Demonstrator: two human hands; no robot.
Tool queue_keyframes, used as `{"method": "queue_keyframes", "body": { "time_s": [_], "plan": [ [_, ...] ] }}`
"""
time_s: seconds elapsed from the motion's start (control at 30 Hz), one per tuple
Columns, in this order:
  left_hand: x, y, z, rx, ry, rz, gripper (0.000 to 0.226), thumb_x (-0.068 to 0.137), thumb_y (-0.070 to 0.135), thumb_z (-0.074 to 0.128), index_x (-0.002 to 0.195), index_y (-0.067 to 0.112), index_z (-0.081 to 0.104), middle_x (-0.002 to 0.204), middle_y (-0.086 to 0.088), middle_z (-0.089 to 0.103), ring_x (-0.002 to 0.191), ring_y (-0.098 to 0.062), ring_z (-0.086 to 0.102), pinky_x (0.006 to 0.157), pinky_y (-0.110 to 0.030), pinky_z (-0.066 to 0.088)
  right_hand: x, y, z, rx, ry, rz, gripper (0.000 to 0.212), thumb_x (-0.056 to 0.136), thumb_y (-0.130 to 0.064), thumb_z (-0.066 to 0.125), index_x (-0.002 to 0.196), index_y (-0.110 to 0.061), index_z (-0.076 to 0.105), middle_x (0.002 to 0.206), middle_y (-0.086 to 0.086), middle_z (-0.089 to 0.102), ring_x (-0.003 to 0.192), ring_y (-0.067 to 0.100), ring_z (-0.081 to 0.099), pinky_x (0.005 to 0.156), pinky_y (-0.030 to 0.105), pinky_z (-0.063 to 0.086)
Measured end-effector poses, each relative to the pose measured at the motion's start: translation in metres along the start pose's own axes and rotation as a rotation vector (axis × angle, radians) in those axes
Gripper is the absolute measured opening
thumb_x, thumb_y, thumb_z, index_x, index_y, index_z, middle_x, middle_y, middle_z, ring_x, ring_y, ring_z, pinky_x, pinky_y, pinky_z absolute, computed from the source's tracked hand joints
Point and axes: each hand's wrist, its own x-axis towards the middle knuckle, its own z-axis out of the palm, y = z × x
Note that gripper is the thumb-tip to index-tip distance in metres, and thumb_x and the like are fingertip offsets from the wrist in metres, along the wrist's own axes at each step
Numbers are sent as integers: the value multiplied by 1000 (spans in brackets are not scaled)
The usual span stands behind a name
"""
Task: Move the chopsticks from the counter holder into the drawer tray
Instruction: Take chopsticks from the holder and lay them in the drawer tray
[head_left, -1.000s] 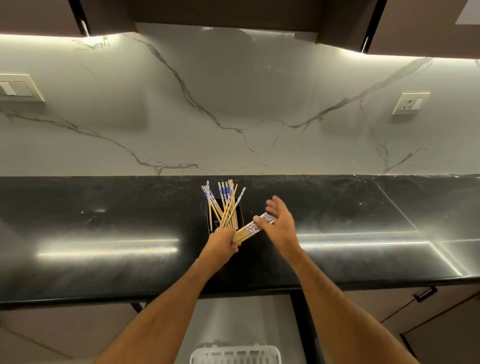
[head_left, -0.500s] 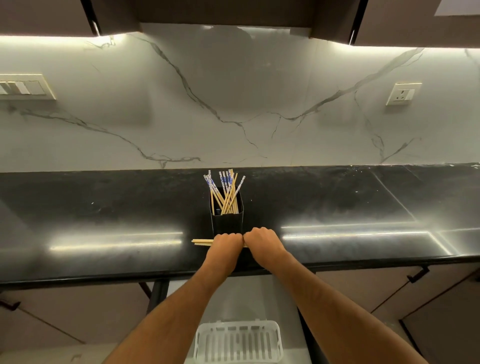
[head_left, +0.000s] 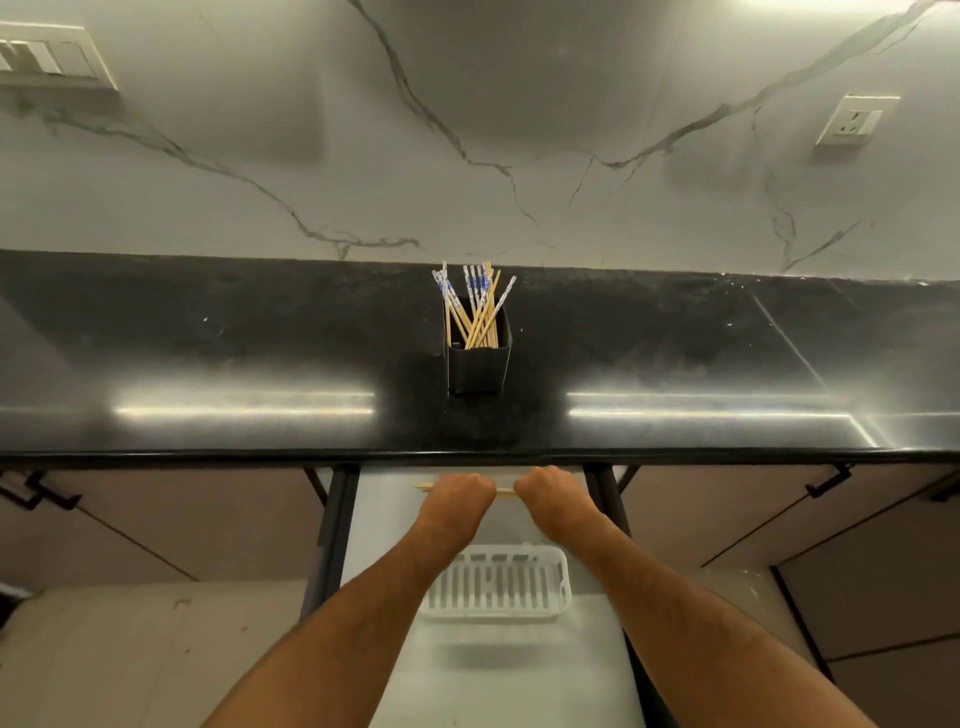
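A black square holder (head_left: 477, 366) stands mid-counter with several wooden chopsticks (head_left: 475, 306) with blue-and-white tops sticking out. Below the counter's front edge, my left hand (head_left: 457, 493) and my right hand (head_left: 550, 491) are both curled round a small horizontal bundle of chopsticks (head_left: 504, 490); only its tips and a short middle stretch show. The hands hover over the open drawer (head_left: 519, 675), just beyond the white slotted tray (head_left: 498, 584) lying inside it.
The black glossy counter (head_left: 208, 374) runs the full width under a marble backsplash. Cabinet doors with dark handles (head_left: 826, 480) flank the open drawer. A switch plate (head_left: 52, 60) and a socket (head_left: 857, 119) sit on the wall.
Both hands have carried the chopstick bundle from beside the holder, over the counter's front edge, down above the open drawer. My view has tipped downward.
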Motion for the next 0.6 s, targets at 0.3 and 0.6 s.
{"method": "queue_keyframes", "body": {
  "time_s": [0.3, 0.6],
  "plan": [
    [-30, 10, 75, -61, -153, 28, 28, 89, -9, 52, 108, 9, 62, 99, -10, 72, 86, -30, 70, 77, -39, 56, -14, -12, 90, 98, -103, -53, 12, 99, -9, 56, 106, -8, 65, 97, 10, 70, 84, 26, 69, 75, 33, 52],
    [-26, 16, 140, -74, -266, 11, 39, 90, -8, 53, 127, 2, 54, 120, -15, 69, 106, -32, 68, 90, -38, 52, -2, -17, 157, 50, -158, -129, 22, 98, -2, 50, 113, -2, 66, 111, 16, 72, 97, 34, 71, 82, 42, 56]
  ]
}}
